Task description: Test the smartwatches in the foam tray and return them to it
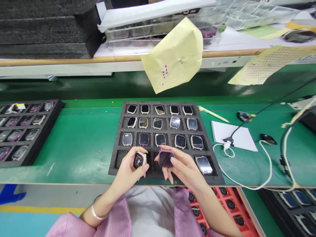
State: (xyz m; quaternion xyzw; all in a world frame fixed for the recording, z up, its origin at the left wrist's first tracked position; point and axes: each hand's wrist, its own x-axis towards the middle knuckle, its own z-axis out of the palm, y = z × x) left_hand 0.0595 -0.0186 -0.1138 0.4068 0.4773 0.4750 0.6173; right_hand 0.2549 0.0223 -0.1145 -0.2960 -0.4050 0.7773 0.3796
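My left hand (132, 166) is closed around a pale-cased smartwatch (139, 160) whose dark screen is lit with a small picture. In my right hand (181, 164) is a purple smartwatch (165, 158), its screen dark and a thumb at its edge. Both hands are over the front row of a black foam tray (120, 128). Rows of strapless watches sit in the tray's pockets, mostly pale-cased, such as the watch (197, 142) at the right. One purple-cased watch (144, 139) lies in the third row. My hands hide part of the front pockets.
Another foam tray of watches (53, 118) lies at the left. To the right are a green pen (213, 114), a white pad (232, 133) and a looping white cable (270, 164). A yellow paper (176, 54) hangs from the shelf. Below the bench edge sits a red tray (237, 210).
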